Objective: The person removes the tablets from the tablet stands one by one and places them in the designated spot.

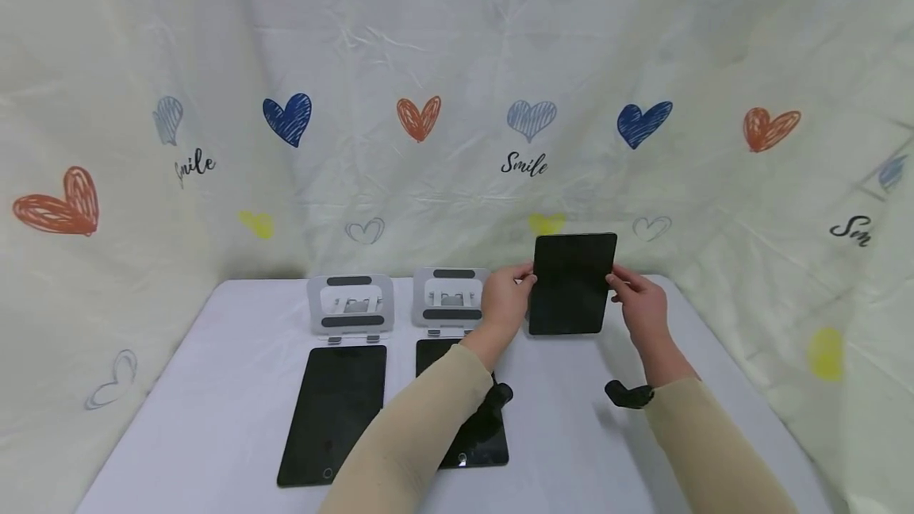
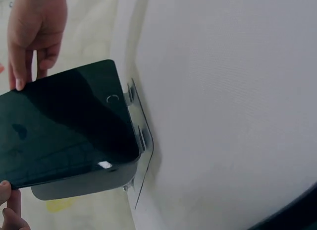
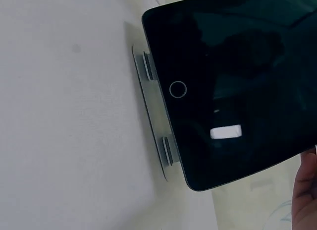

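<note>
A black tablet [image 1: 571, 284] stands upright at the back right of the table. My left hand [image 1: 524, 280] grips its left edge and my right hand [image 1: 617, 282] grips its right edge. In the wrist views the tablet [image 3: 233, 86] leans on a silver stand [image 3: 156, 121], its lower edge at the stand's two lips. The stand [image 2: 141, 150] is hidden behind the tablet in the head view. My right hand's fingers [image 2: 29, 41] pinch the tablet's [image 2: 64, 126] far edge. A fingertip of my left hand [image 2: 7, 210] shows at the near edge.
Two empty silver stands [image 1: 350, 304] [image 1: 450, 296] stand at the back of the white table [image 1: 214, 419]. A black tablet [image 1: 334, 412] lies flat before the left one. A second flat tablet [image 1: 480, 439] is partly under my left arm. Heart-print cloth walls the table in.
</note>
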`<state>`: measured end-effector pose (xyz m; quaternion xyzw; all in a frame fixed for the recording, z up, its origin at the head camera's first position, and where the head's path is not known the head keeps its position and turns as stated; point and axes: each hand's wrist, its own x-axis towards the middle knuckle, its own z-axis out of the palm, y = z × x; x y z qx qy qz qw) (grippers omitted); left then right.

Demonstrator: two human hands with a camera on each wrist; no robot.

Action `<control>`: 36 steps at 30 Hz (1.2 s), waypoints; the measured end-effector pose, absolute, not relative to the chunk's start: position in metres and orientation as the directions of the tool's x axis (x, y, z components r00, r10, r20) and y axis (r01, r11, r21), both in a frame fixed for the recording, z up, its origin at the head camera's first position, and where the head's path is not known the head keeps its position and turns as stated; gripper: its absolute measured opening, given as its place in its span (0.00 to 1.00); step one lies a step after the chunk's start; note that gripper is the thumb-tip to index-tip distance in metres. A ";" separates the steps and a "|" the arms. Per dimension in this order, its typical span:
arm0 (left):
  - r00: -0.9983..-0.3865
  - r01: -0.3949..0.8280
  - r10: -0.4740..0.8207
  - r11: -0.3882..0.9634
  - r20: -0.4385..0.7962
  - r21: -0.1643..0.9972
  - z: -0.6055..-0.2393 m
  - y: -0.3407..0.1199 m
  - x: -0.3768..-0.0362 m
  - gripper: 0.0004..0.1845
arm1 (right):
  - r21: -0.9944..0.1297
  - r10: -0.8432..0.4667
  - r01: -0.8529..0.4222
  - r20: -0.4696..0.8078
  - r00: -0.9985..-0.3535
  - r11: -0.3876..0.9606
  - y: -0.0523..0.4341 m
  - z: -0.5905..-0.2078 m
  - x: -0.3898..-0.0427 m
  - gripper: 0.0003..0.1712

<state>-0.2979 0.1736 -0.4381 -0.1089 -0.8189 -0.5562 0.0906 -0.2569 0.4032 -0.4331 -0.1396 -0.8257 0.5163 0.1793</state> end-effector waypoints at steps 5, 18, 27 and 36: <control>-0.964 0.266 0.111 0.331 0.242 0.905 -0.439 0.169 -0.292 0.11 | -0.884 0.393 0.052 0.154 -0.907 0.465 0.404 -0.433 -0.248 0.30; -0.980 0.153 0.166 0.302 0.106 0.941 -0.441 0.161 -0.268 0.10 | -0.837 0.325 0.136 0.053 -0.944 0.531 0.405 -0.429 -0.219 0.33; -0.977 0.142 0.195 0.305 0.085 0.942 -0.450 0.155 -0.257 0.09 | -0.826 0.265 0.173 -0.029 -0.964 0.537 0.403 -0.431 -0.200 0.33; -0.978 0.042 0.208 0.347 -0.033 0.937 -0.458 0.154 -0.245 0.06 | -0.818 0.215 0.193 -0.087 -0.973 0.542 0.404 -0.439 -0.179 0.31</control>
